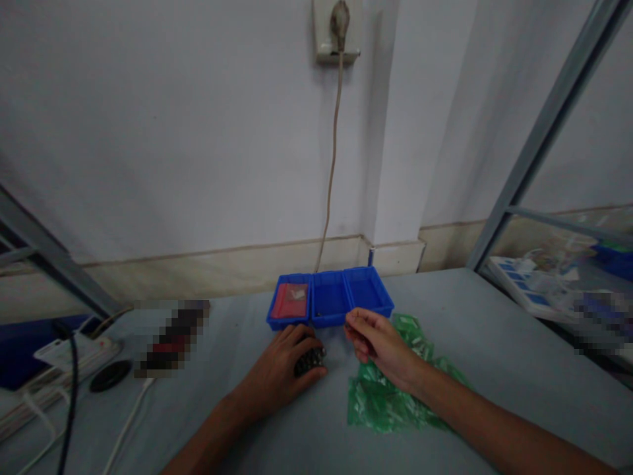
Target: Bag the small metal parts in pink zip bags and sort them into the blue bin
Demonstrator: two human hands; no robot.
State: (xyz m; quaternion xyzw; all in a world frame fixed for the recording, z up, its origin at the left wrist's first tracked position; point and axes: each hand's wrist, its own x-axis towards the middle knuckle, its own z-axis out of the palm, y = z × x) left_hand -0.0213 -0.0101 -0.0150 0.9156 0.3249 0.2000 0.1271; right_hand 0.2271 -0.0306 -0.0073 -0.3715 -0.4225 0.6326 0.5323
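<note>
Green plastic bags (pixel 390 402): loose pile on the table (pixel 494 343), just in front-right of the blue bins (pixel 329 322), most of it under my right forearm. Left hand (pixel 284 369) is clamped over a dark knobbly part (pixel 310 361), just in front of the bins' middle cell. Right hand (pixel 378 343) hovers at the bins' front-right corner with fingertips pinched together; can't tell if anything's between them. Left cell holds a red pad (pixel 289 300), the middle one a small speck at most. Judging by that, little is sorted and the pile remains. A cord (pixel 332 165) hangs behind the bins.
</note>
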